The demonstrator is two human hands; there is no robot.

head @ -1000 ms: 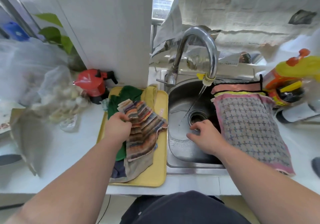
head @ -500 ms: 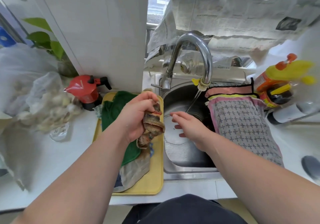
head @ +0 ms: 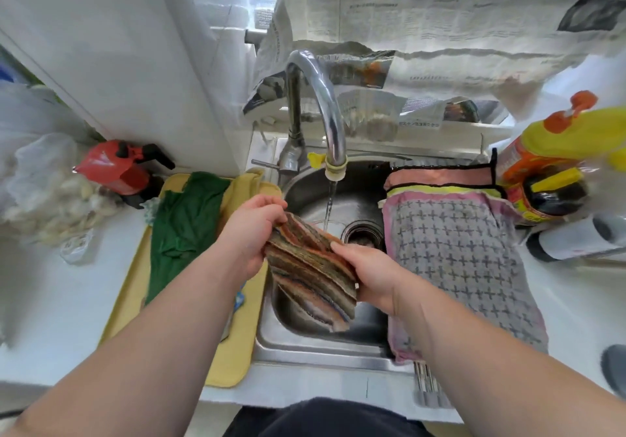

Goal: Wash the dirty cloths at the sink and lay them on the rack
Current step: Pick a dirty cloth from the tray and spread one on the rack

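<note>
- The striped cloth (head: 310, 274) is bunched into folds, with bands of orange, brown, grey and blue. It hangs over the sink (head: 305, 331) basin, stretched slantwise between the two hands.
- The left hand (head: 252, 230) grasps the cloth's upper end, with its fingers (head: 271, 203) curled over the fabric.
- The right hand (head: 367, 277) grips the cloth's right edge. Its fingers wrap the fabric, and the loose lower end droops below them toward the near wall of the basin.
- A thin stream of water (head: 328, 206) falls from the faucet (head: 318, 98) just beyond the fingers of both hands. It lands near the drain (head: 360, 233), and I cannot tell whether it touches the cloth.
- Left of the left-hand fingers, a yellow tray (head: 233, 352) holds a crumpled green cloth (head: 183, 230). A yellow cloth (head: 245, 182) lies at the tray's far end, and the left forearm partly hides a bit of other fabric.
- Right of the right-hand fingers, a grey cloth with a cross pattern (head: 467, 260) and pink border lies spread on the rack (head: 426, 382). A pink cloth (head: 440, 176) lies beyond it.
- A red pot (head: 115, 169) stands behind the tray.
- A yellow bottle (head: 559, 145) stands past the rack.
</note>
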